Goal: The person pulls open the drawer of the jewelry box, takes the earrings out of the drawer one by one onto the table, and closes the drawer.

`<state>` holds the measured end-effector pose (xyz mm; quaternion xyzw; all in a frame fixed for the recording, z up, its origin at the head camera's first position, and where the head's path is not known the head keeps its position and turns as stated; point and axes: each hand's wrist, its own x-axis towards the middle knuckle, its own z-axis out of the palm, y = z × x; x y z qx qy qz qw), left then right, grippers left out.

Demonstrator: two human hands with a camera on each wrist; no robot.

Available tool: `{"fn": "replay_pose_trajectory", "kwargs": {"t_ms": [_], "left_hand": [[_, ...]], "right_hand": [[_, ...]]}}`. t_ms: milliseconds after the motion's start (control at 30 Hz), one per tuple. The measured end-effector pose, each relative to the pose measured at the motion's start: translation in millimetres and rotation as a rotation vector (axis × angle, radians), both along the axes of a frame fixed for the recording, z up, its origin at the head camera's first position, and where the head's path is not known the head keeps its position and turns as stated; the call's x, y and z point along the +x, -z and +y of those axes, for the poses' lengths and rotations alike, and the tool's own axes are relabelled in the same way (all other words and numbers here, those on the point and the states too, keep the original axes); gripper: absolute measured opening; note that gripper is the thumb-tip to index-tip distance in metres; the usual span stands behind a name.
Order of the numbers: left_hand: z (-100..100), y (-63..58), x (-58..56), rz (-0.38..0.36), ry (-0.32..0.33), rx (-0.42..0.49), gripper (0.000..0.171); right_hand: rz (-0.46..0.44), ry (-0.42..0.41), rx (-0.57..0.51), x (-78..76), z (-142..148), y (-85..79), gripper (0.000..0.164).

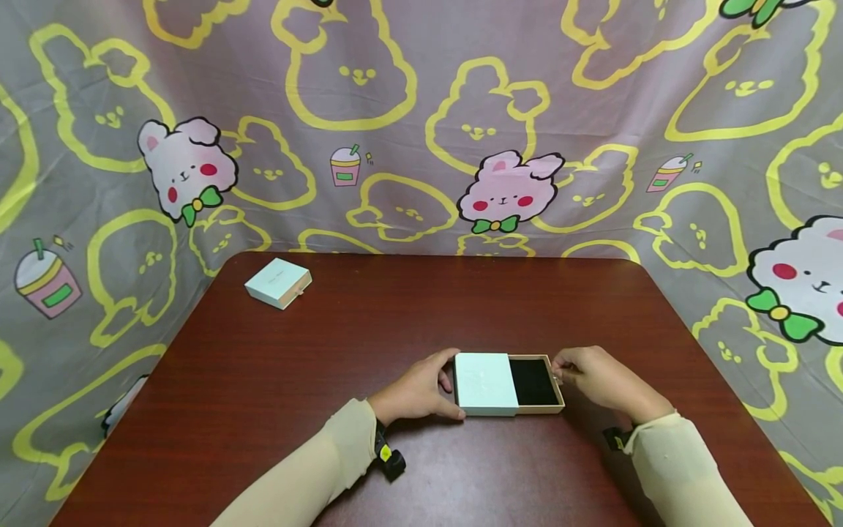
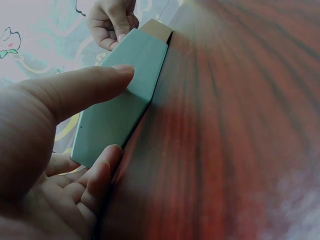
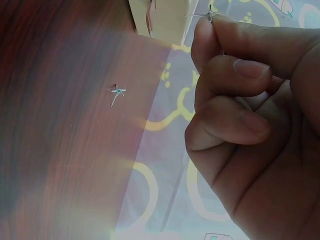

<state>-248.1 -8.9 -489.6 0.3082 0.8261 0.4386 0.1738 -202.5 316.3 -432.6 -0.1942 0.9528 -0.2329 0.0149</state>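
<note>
A pale mint slide-out box (image 1: 486,384) lies on the table with its tan drawer (image 1: 541,410) partly out to the right, showing a black lining (image 1: 534,381). My left hand (image 1: 415,389) grips the box sleeve at its left end, the thumb along the near side (image 2: 107,107). At the drawer's right end my right hand (image 1: 602,380) pinches a small silvery stud earring (image 3: 210,15) with a thin post between thumb and index finger. A similar star-shaped earring (image 3: 117,91) lies on the tabletop. The drawer's ribbon pull (image 3: 150,17) hangs close to the right fingertips.
A second mint box (image 1: 278,283), closed, with a small pull tab, stands at the table's far left corner. The dark red-brown table (image 1: 369,322) reaches back to a curtain (image 1: 421,161) printed with rabbits, which also rises at both sides.
</note>
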Motion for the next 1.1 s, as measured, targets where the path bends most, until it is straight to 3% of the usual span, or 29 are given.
{"fn": "replay_pose_trajectory", "kwargs": {"t_ms": [1100], "left_hand": [[0, 1.0, -0.3, -0.009, -0.001, -0.001, 0.106]], "right_hand": [[0.021, 0.023, 0.018, 3.7, 13, 5.6, 0.015]]}}
